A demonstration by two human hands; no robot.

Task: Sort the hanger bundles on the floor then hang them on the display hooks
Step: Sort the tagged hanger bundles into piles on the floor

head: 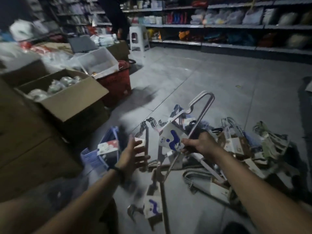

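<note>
At the grip, R hand [198, 146] curled tight on bundle [170, 135]; L hand [133, 155] alongside, fingers straight, empty. Prob light, stiff, snaggy: hold near neck.

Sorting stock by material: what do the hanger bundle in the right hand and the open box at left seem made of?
Hanger bundle: thin bent rods with a pale smooth sheen, probably coated metal wire, though blur leaves it open. Open box: matte brown cardboard, with folded flaps.

Both arms out, forward and down.
Left grip [135, 153] open, fingers spread; right grip [196, 145] curled round a hanger bundle [168, 135].
</note>
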